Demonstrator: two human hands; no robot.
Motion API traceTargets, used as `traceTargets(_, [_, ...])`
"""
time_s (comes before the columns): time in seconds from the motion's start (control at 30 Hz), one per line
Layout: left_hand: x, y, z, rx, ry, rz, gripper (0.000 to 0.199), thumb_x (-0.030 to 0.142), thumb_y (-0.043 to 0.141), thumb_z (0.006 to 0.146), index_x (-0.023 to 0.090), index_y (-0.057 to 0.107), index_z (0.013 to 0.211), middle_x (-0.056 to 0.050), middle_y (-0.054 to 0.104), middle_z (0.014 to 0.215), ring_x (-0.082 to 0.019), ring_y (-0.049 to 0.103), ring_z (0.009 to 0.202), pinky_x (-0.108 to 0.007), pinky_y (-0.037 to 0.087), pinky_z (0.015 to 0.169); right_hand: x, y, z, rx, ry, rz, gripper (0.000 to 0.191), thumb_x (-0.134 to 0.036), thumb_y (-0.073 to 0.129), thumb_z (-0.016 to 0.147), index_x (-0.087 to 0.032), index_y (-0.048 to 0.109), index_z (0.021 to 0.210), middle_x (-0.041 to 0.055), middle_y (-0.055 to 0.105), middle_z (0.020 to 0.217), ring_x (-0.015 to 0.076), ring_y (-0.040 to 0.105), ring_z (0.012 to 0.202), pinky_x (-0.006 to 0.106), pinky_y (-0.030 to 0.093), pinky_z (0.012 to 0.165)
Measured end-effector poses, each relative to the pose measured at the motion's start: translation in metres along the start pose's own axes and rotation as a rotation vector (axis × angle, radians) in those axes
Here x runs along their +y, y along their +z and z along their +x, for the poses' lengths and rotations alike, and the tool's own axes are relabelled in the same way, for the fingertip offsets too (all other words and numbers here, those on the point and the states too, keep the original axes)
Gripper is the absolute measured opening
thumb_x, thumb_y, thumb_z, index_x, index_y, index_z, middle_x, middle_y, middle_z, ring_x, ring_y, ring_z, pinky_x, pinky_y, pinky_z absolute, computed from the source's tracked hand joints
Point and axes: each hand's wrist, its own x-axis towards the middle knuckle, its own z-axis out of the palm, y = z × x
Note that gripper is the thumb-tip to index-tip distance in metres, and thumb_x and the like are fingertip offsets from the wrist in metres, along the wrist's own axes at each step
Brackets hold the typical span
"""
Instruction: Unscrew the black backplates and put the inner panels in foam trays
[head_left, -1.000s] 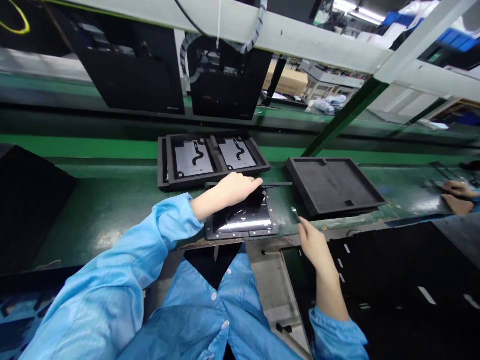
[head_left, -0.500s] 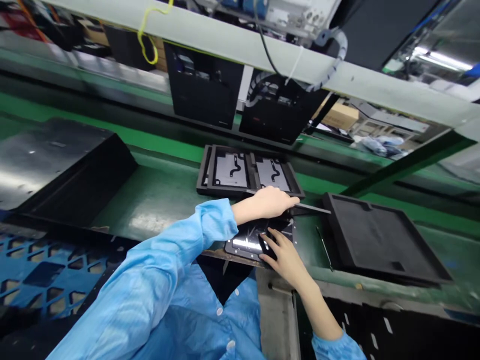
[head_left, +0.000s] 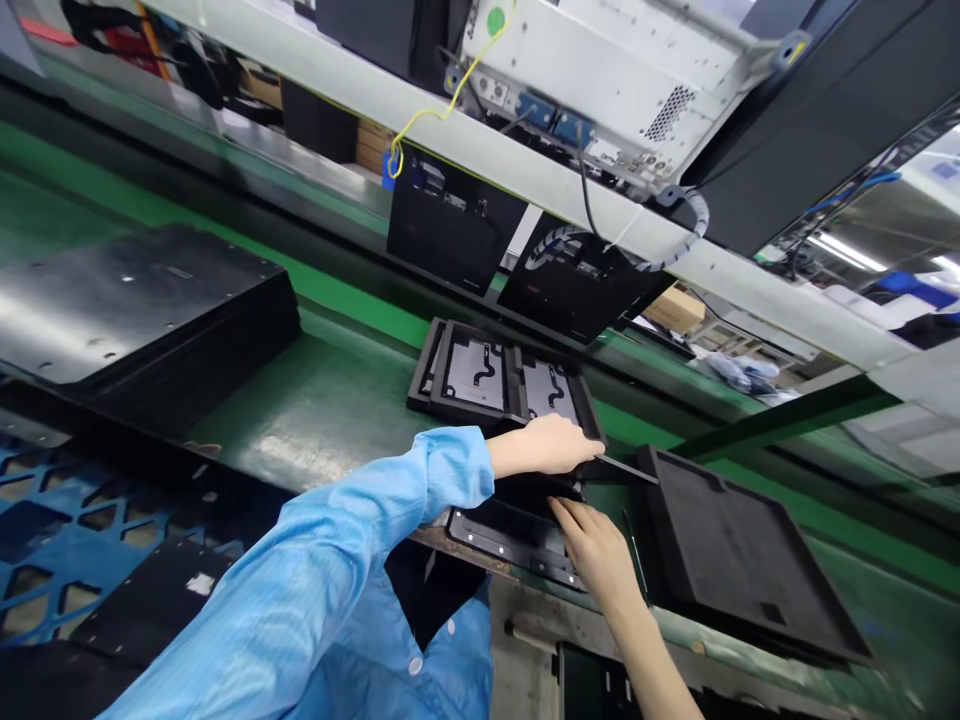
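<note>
My left hand (head_left: 553,445) is closed round a thin grey strip (head_left: 628,468), which sticks out to the right; whether it is a tool or the edge of a larger piece is unclear. Below it, a glossy black panel (head_left: 510,540) with small holes along its near border lies at the bench's front edge. The fingers of my right hand (head_left: 596,545) are stretched out over the panel's right side, tips in the dark area below my left hand. Just behind, a dark foam tray (head_left: 513,385) holds grey plates with black flex cables, partly covered by my left hand.
To the right lies a dark foam tray (head_left: 750,560), with a thin rod-like tool (head_left: 634,550) beside it. A stack of black metal panels (head_left: 150,290) stands at the left on the green bench (head_left: 322,390). A white beam (head_left: 465,115) crosses overhead, with a yellow cord hanging.
The camera view has shifted, so the bench sits lower. My right hand has moved farther up the panel, its fingertips closer to my left hand. My left hand keeps its grip.
</note>
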Motion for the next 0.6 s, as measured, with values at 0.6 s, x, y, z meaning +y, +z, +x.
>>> traceTargets(0.6, [0.027,0.016,-0.026,-0.012,0.045,0.022,0.028,0.018,0.06,0.105,0.021,0.07,0.131,-0.009,0.083,0.108,-0.025,0.082,0.09,-0.032,0.054,0.07,0.122,-0.037,-0.063,-0.12,1.034,-0.102,0.061,-0.061,0.057,0.097,-0.009,0.074,0.125,0.0308,0.076,0.121,0.0482,0.076,0.11,0.06,0.061,0.088])
